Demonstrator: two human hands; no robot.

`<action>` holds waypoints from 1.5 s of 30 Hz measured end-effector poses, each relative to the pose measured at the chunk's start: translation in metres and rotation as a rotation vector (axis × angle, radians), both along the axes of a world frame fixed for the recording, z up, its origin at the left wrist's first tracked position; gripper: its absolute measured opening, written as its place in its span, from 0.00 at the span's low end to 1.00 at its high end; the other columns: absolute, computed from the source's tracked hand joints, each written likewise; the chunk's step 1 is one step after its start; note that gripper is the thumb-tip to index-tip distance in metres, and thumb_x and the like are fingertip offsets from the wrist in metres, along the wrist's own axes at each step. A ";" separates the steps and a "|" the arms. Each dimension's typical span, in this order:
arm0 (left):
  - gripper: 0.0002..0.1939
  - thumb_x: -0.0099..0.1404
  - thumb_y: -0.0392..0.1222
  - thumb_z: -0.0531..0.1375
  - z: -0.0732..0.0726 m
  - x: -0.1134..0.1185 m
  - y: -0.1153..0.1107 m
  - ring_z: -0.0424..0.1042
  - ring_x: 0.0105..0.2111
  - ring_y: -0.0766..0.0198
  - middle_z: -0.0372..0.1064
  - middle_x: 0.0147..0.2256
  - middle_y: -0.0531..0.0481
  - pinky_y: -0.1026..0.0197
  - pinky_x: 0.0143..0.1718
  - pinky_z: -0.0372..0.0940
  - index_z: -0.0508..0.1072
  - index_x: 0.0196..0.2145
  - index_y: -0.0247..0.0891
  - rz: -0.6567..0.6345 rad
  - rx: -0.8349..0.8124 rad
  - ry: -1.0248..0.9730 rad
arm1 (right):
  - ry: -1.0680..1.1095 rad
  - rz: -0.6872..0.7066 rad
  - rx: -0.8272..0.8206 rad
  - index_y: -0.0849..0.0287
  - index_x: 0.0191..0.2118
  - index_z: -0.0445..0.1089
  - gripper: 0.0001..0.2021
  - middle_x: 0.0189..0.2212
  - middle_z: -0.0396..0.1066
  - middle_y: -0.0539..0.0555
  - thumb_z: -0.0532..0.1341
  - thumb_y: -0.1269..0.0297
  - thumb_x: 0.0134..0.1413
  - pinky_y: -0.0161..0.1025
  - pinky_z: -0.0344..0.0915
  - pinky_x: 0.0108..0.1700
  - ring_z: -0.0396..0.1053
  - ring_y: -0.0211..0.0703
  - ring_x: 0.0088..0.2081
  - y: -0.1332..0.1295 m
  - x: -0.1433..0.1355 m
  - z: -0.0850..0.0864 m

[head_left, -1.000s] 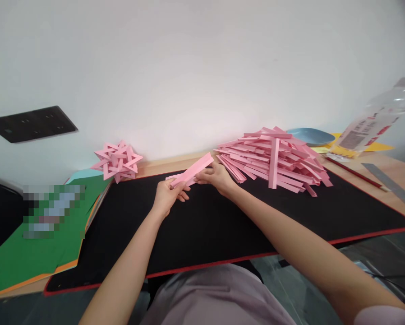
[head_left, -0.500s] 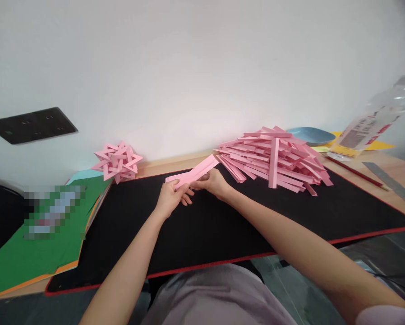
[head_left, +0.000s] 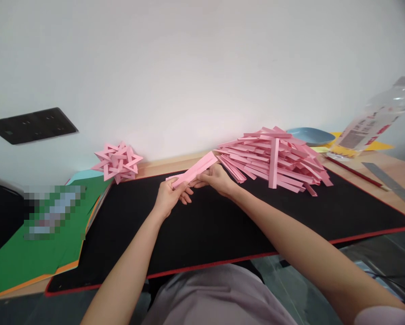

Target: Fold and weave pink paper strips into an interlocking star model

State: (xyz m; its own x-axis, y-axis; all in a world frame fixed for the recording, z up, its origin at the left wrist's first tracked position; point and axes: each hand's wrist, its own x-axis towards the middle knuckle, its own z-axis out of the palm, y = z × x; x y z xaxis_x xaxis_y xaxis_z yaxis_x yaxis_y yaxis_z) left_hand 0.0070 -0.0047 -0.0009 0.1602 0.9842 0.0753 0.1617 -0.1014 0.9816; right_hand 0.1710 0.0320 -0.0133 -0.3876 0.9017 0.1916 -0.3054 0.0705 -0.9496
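Both hands hold folded pink paper strips (head_left: 198, 169) above the black desk mat. My left hand (head_left: 170, 195) pinches their lower left end, thumb on top. One strip slants up to the right; part of a second one pokes out behind my left fingers. My right hand (head_left: 216, 179) is closed on the underside of the slanting strip near its middle, its fingertips close to those of my left hand. Exactly how the strips meet is hidden by the fingers. To the right lies a big heap of folded pink paper strips (head_left: 256, 155).
A pink paper star ball (head_left: 117, 162) sits by the wall at left, near green paper sheets (head_left: 63, 248). Behind the heap is a blue dish (head_left: 310, 135). A clear plastic bottle (head_left: 375, 119), a red pencil (head_left: 356, 172) and a ruler (head_left: 392, 184) are at right. The black mat (head_left: 223, 234) has red edging.
The slanting strip has shifted slightly down and left and turned a little between my hands. My right fingers have moved slightly along its underside; my left hand keeps its pinch.
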 end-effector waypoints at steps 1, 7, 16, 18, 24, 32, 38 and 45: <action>0.16 0.55 0.48 0.60 0.000 0.000 0.000 0.70 0.17 0.65 0.70 0.23 0.47 0.66 0.16 0.62 0.69 0.34 0.29 0.005 0.000 -0.003 | 0.007 0.007 -0.003 0.66 0.32 0.66 0.09 0.24 0.74 0.57 0.63 0.68 0.44 0.37 0.72 0.32 0.74 0.42 0.27 0.000 0.000 0.001; 0.17 0.54 0.48 0.61 -0.001 0.000 0.001 0.70 0.17 0.64 0.71 0.23 0.46 0.65 0.16 0.63 0.70 0.34 0.29 0.059 0.002 -0.015 | 0.032 0.026 -0.028 0.65 0.34 0.67 0.13 0.27 0.74 0.56 0.66 0.66 0.40 0.37 0.72 0.32 0.74 0.42 0.29 0.001 0.000 -0.001; 0.19 0.52 0.45 0.63 -0.005 0.002 0.002 0.75 0.27 0.57 0.74 0.34 0.39 0.61 0.23 0.69 0.71 0.38 0.28 0.014 0.071 -0.004 | -0.009 -0.127 -0.080 0.66 0.25 0.71 0.13 0.22 0.73 0.55 0.71 0.67 0.30 0.36 0.72 0.30 0.71 0.40 0.25 0.003 -0.003 -0.006; 0.20 0.52 0.45 0.62 -0.006 0.002 0.002 0.75 0.30 0.55 0.74 0.34 0.39 0.60 0.25 0.70 0.71 0.39 0.28 0.014 0.080 -0.014 | -0.009 -0.113 -0.097 0.67 0.25 0.71 0.13 0.23 0.73 0.56 0.71 0.66 0.31 0.35 0.72 0.30 0.71 0.39 0.25 0.002 -0.002 -0.004; 0.19 0.55 0.46 0.60 -0.007 0.002 0.001 0.74 0.35 0.51 0.74 0.35 0.39 0.53 0.32 0.72 0.70 0.40 0.29 -0.052 0.072 -0.016 | 0.047 -0.094 -0.139 0.67 0.26 0.70 0.13 0.21 0.72 0.53 0.70 0.65 0.32 0.31 0.70 0.29 0.70 0.35 0.24 0.002 -0.001 -0.004; 0.19 0.57 0.42 0.59 -0.007 0.003 -0.002 0.69 0.46 0.49 0.70 0.45 0.36 0.47 0.47 0.65 0.68 0.45 0.30 -0.240 0.050 -0.137 | 0.093 -0.104 -0.221 0.67 0.27 0.70 0.13 0.23 0.72 0.53 0.71 0.68 0.32 0.28 0.68 0.28 0.70 0.34 0.25 0.007 0.003 -0.006; 0.16 0.54 0.39 0.60 -0.005 0.007 -0.003 0.72 0.42 0.55 0.71 0.43 0.39 0.50 0.46 0.65 0.70 0.42 0.32 -0.228 0.036 -0.110 | 0.182 -0.174 -0.252 0.64 0.26 0.66 0.04 0.25 0.71 0.53 0.63 0.71 0.44 0.31 0.68 0.31 0.70 0.35 0.27 0.009 0.004 0.000; 0.08 0.57 0.42 0.57 0.009 0.003 -0.003 0.70 0.22 0.65 0.70 0.23 0.51 0.60 0.27 0.67 0.73 0.32 0.35 -0.063 0.258 -0.016 | 0.193 -0.281 -0.289 0.63 0.25 0.65 0.04 0.20 0.67 0.51 0.56 0.77 0.44 0.31 0.66 0.27 0.66 0.33 0.22 0.015 0.009 0.002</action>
State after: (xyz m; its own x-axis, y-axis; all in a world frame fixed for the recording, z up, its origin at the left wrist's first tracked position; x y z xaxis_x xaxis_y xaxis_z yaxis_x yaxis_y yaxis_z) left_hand 0.0096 -0.0080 0.0082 0.2175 0.9203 0.3251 0.1320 -0.3578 0.9244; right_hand 0.1800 0.0472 -0.0116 -0.1016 0.9941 -0.0392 -0.4856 -0.0839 -0.8702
